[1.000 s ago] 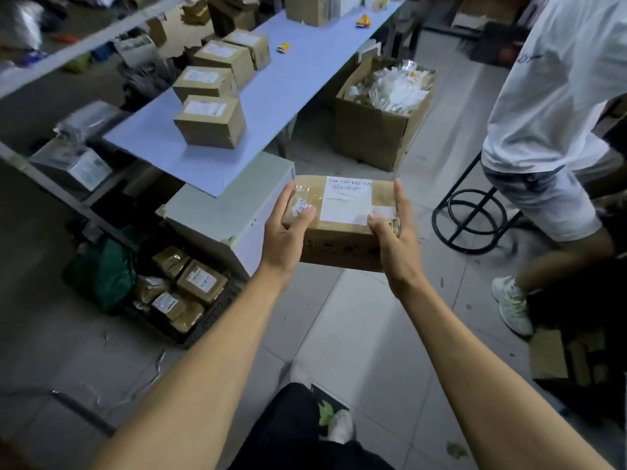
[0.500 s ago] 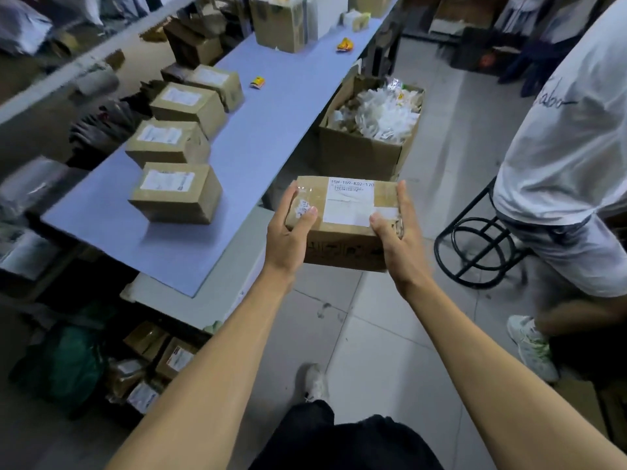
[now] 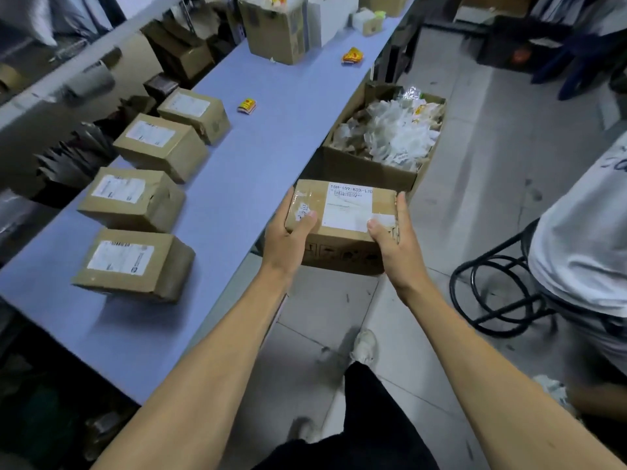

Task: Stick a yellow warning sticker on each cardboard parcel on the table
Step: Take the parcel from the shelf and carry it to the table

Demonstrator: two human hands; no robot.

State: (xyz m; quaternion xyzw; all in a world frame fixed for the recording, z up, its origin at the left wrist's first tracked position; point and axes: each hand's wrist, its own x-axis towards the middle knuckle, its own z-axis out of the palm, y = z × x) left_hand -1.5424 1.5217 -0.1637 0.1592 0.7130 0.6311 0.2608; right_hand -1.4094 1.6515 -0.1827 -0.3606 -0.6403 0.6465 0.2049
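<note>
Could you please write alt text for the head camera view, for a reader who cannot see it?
A person's left hand and right hand hold a labelled cardboard parcel just off the edge of a long blue table. Four similar parcels sit in a row along the table's far side, with two small yellow sticker rolls beyond them.

A long counter (image 3: 258, 171) with a pale blue top runs away from the viewer. Four taped cardboard parcels sit in a row along its left side, each with a white label on top: the nearest parcel (image 3: 132, 264), the second parcel (image 3: 130, 198), the third parcel (image 3: 161, 145) and the farthest parcel (image 3: 195, 113). A small yellow sticker roll (image 3: 246, 105) lies just beyond them, another yellow roll (image 3: 352, 57) farther along. A taller open carton (image 3: 276, 32) stands near the far end.
</note>
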